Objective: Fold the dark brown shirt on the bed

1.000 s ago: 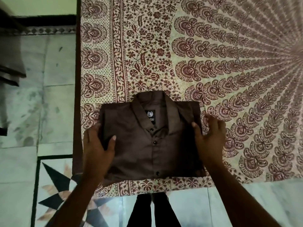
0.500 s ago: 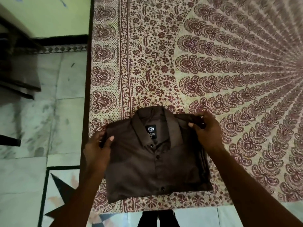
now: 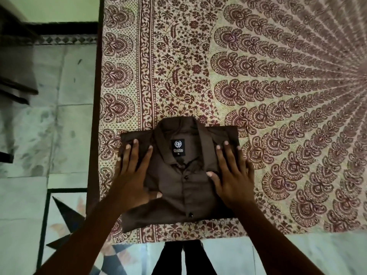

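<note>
Moved since half a second ago, from pinching the top corners of the dark brown shirt (image 3: pixel 184 195) to lying flat on its front: both hands.

Across the bed (image 3: pixel 178 56): a cream cover printed with maroon paisley and flowers.

Lies on that bed by the near left corner, just inside the near edge and close to the left edge. Folded to a neat rectangle, front up, collar toward the far edge, placket buttoned down the middle, cloth smooth and matte.

Presses palm down on the shirt's left half with the left hand (image 3: pixel 133 175): fingers straight and spread, tips near the shoulder, thumb stretched toward the placket. Presses likewise on the right half with the right hand (image 3: pixel 232 175): fingers straight and fanned, little finger at the shirt's right edge, thumb tip beside the placket.

Inside the collar: a black label (image 3: pixel 178 147) with a white round mark, lettering too small to read.

Just left of the right thumb tip: a dark button (image 3: pixel 186 177).
</note>
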A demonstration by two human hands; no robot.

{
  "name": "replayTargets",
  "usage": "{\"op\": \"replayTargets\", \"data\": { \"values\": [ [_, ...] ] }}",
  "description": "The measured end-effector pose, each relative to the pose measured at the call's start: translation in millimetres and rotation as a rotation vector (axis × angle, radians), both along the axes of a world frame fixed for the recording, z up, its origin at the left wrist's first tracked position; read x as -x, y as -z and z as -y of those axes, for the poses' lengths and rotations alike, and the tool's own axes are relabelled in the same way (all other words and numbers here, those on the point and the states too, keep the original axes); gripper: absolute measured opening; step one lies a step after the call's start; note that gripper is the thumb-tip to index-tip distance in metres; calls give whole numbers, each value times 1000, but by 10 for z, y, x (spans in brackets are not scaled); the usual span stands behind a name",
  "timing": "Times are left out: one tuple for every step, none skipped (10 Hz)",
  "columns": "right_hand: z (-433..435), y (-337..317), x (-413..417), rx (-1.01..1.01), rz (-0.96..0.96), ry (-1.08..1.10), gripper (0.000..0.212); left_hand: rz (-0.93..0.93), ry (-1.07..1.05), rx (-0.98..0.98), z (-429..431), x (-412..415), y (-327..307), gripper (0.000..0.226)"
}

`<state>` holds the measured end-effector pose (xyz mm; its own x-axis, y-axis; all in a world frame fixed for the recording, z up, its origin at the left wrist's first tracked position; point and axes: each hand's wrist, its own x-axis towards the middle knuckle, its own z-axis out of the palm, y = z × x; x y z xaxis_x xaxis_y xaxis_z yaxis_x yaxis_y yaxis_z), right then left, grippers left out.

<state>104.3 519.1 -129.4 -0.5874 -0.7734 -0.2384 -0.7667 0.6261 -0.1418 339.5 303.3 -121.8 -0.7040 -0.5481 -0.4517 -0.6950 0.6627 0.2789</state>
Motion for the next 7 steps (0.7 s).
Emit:
{"op": "replayTargets", "data": {
  "values": [
    [13, -103, -14, 16, -13, 162, 77, -34, -40, 96, -128, 53, -113, 139],
    [-87, -284, -227, 93, -41, 125, 81, -144, -55, 193, -406, 9, -262, 115],
    [-398, -244, -468, 99, 36, -119, 84, -125, -63, 160, -587, -144, -186, 104],
    [-646, -14, -478, 46, 4, -163, 75, -93, -35, 125, -584, -231, -22, 99],
    [-668, 94, -356, 16, 7, 51, 68, -78, -7, 146, -591, -221, 28, 98],
    [-631, -38, -297, 63, 82, 127, 64, -129, -50, 134, -565, -191, -57, 90],
    [-548, -476, -339, 292, 300, 228, 47, -338, -196, 70, -702, -35, -399, 72]
  ]
}}
